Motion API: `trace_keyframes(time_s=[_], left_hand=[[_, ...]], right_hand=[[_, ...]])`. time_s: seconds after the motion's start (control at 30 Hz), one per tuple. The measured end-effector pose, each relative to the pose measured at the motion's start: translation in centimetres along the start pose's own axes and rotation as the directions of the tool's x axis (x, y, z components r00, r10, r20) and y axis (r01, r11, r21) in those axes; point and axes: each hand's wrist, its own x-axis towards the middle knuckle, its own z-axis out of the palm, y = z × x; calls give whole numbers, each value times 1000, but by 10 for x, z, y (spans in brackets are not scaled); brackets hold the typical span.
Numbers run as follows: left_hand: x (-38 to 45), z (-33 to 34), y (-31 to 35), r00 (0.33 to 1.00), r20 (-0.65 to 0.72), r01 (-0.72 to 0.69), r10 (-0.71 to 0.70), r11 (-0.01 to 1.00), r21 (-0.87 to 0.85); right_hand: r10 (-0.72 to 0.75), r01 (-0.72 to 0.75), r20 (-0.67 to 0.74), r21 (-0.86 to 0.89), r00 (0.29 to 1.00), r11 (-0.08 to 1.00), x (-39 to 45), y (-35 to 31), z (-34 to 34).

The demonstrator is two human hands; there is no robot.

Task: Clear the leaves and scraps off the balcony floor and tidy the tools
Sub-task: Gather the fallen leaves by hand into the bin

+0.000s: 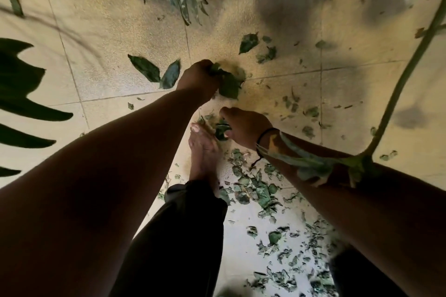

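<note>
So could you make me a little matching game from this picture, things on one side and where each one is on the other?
Things:
1. left hand
2. right hand
3. bare foot
4. long green plant stem

Places:
A. draped over the right forearm
B. gripping a bunch of green leaves
C. on the beige tiled floor between the arms
D. picking scraps by the toes

Pairs: 1-B, 2-D, 3-C, 4-A

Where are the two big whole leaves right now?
In the head view, the two big leaves lie side by side on the tiled floor, just left of the left hand.
</note>
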Motion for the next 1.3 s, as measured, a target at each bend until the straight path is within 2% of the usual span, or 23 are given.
trace_keyframes(time_s=[0.07,0.13,0.2,0.27,0.37,0.43,0.63,0.73,0.83,0.9,0.97,1.03,1.07,1.13,1.2,1.23,1.3], left_hand=[[-8,-4,0,999,-36,30,-40,968,-249],[-22,-10,-2,993,-47,68,-107,857,-511],[-38,-14,-10,978,30,176,-209,734,-655],[-55,-19,-25,942,155,311,-297,605,-733],[-83,-20,-50,902,279,407,-329,432,-805],[-102,-15,-63,897,284,408,-339,390,-825],[-131,1,-83,884,215,354,-416,293,-888],[-135,8,-88,894,175,308,-412,284,-908],[-139,16,-98,884,186,321,-430,266,-909],[-140,17,-105,870,218,342,-443,223,-913],[-139,17,-113,867,242,365,-436,225,-903],[-136,19,-120,851,260,405,-456,255,-878],[-132,20,-124,842,270,421,-467,257,-870],[-128,24,-127,835,292,436,-467,237,-868],[-123,27,-127,836,286,428,-469,231,-874],[-124,26,-122,825,284,443,-489,246,-862],[-126,29,-118,804,249,489,-539,363,-793]], right_hand=[[44,-43,8,-91,999,995,-2,-13,-6],[66,-59,44,-145,997,988,-15,-29,-18],[44,-30,69,-189,997,981,-23,-25,-16],[142,-139,16,-140,990,980,-21,5,13],[311,-310,-27,13,950,951,-36,27,13],[305,-302,-30,70,952,951,-45,31,6],[35,-35,-118,0,992,999,-37,-4,1],[-2,-9,-106,-103,994,995,-25,-17,8],[21,-38,-122,-143,992,989,-19,-10,18],[98,-104,-120,-40,988,994,-19,-3,22],[210,-197,-107,121,972,973,-21,0,20],[307,-265,-81,325,948,908,-23,0,12],[352,-290,-43,479,935,829,-24,-3,5],[359,-319,124,766,925,557,-28,-15,-12],[277,-311,224,892,934,327,-35,-32,-29],[232,-307,250,917,940,256,-39,-44,-36],[181,-280,241,932,953,232,-44,-70,-43]])
